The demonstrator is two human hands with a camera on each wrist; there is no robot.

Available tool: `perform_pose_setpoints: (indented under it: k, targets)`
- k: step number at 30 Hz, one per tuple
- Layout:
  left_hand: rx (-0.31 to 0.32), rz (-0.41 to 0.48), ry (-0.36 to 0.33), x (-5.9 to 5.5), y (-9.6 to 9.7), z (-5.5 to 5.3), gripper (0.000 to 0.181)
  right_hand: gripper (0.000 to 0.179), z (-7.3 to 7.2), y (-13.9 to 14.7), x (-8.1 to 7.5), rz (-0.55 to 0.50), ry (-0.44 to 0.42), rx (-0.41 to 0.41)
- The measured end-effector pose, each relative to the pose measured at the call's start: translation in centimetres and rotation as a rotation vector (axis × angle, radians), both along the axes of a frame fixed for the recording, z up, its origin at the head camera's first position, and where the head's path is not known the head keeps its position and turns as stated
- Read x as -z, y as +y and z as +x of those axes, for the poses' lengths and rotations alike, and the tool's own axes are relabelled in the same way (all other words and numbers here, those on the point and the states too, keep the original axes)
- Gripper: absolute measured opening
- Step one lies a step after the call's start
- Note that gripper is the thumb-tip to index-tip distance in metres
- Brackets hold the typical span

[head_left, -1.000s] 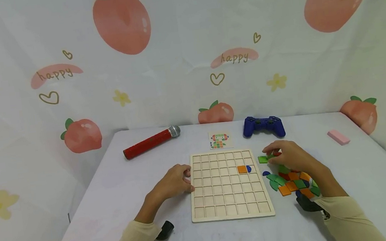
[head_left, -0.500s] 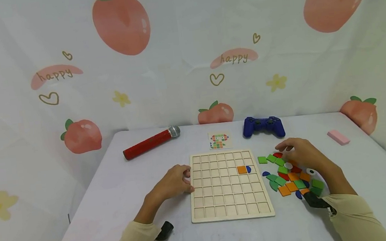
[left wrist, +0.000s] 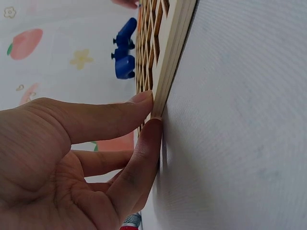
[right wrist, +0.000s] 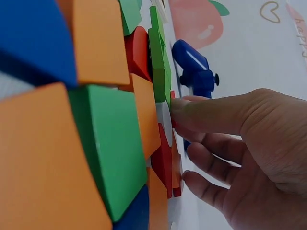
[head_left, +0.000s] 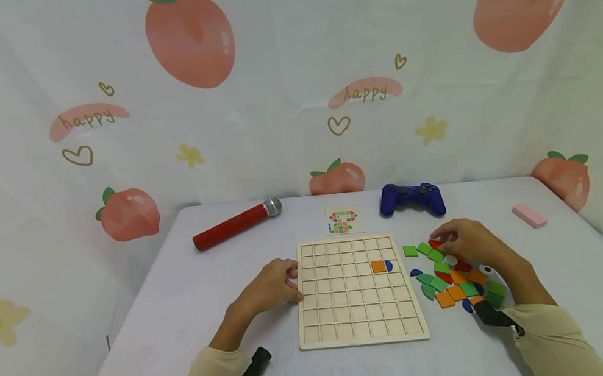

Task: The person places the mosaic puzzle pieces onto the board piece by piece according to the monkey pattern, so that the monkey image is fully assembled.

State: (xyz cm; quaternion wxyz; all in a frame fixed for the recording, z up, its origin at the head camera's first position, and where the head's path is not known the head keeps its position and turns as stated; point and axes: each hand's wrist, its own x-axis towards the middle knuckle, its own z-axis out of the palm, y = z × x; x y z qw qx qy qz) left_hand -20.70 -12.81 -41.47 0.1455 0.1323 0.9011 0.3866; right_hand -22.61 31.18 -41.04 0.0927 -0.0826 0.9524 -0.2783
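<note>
My left hand (head_left: 270,286) holds the left edge of a pale wooden grid board (head_left: 342,315); in the left wrist view its thumb and forefinger meet the board's rim (left wrist: 169,62). An orange square tile (head_left: 378,266) and a blue half-round tile (head_left: 389,266) sit side by side in the board's upper right. At the far end of the tile pile, my right hand (head_left: 467,241) pinches a red half-round tile (head_left: 435,244) between thumb and forefinger. Only a sliver of that red tile (right wrist: 173,120) shows beside the thumb in the right wrist view.
Right of the board lie loose green, orange, red and blue tiles, such as a green square (head_left: 410,251). A pattern card (head_left: 344,220) lies behind the board. Around it are a red microphone (head_left: 234,226), a blue game controller (head_left: 412,199) and a pink block (head_left: 529,215).
The right hand drew back to the right from the green tiles, then lowered its fingertips onto the red half-round tile and pinched it. The left hand stayed at the board's edge.
</note>
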Motion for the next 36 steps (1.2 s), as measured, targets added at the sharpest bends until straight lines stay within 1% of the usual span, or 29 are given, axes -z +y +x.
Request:
perform_pose_setpoints:
  k: [6,11,14,18,21,23,26,30,36]
  targets:
    - [0.011,0.009,0.001,0.1,-0.1,0.0,0.067,0.031,-0.1,-0.1,0.1,0.025,-0.005,-0.005]
    - [0.0,0.01,-0.005,0.2,-0.1,0.0,0.068,0.03,-0.1,-0.1,0.1,0.033,-0.03,0.003]
    - [-0.004,0.008,-0.004,0.2,-0.1,0.0,0.067,0.029,-0.2,0.0,0.0,0.035,-0.022,-0.006]
    - [-0.006,0.003,-0.004,0.1,0.0,0.1,0.067,0.031,-0.1,0.0,-0.1,0.026,-0.006,-0.011]
    - [-0.008,0.001,-0.006,0.0,0.1,0.1,0.067,0.035,0.0,-0.2,-0.2,0.0,-0.015,0.003]
    - [-0.006,0.003,-0.008,-0.1,0.1,0.1,0.067,0.036,0.1,-0.5,-0.3,-0.019,-0.016,0.013]
    - [0.0,0.009,-0.008,-0.1,0.1,0.1,0.067,0.036,0.0,-1.1,-0.4,-0.037,0.003,0.009]
    - [0.002,0.015,-0.008,-0.2,0.1,0.1,0.067,0.034,-0.2,-2.2,-0.4,-0.052,0.039,-0.018]
    - [-0.006,0.015,-0.014,-0.3,0.0,0.2,0.068,0.033,-0.2,-4.3,-0.4,-0.08,0.036,-0.047]
